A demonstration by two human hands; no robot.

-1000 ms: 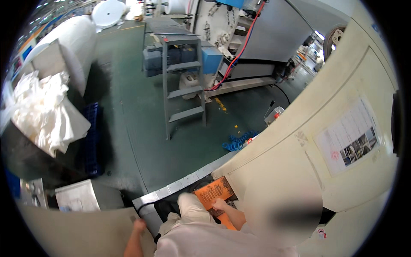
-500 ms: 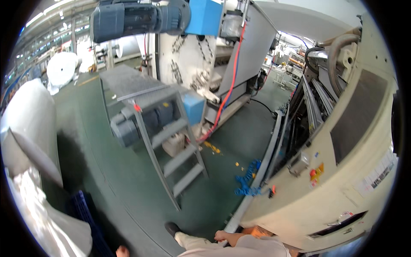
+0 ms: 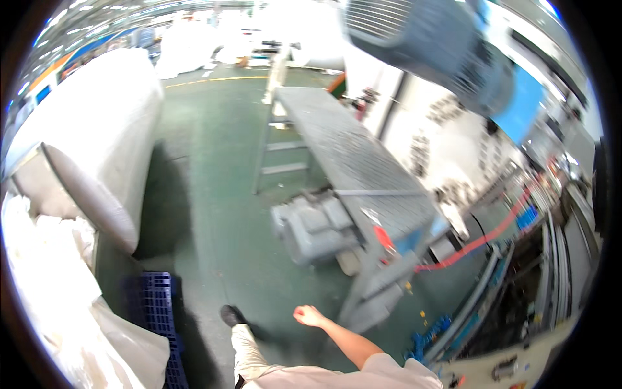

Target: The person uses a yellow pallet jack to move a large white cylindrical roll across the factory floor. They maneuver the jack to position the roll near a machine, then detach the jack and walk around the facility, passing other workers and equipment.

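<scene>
At lower centre I see one hand (image 3: 308, 316) closed to a loose fist, holding nothing, near grey steps (image 3: 382, 285) with a small red label (image 3: 383, 238); blue crate (image 3: 157, 305) lower left.

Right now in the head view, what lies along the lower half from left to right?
Heap of white sheeting → blue plastic pallet → black shoe → right hand, fingers curled, holding nothing → grey metal step ladder → red hose → dark machine bay.
</scene>
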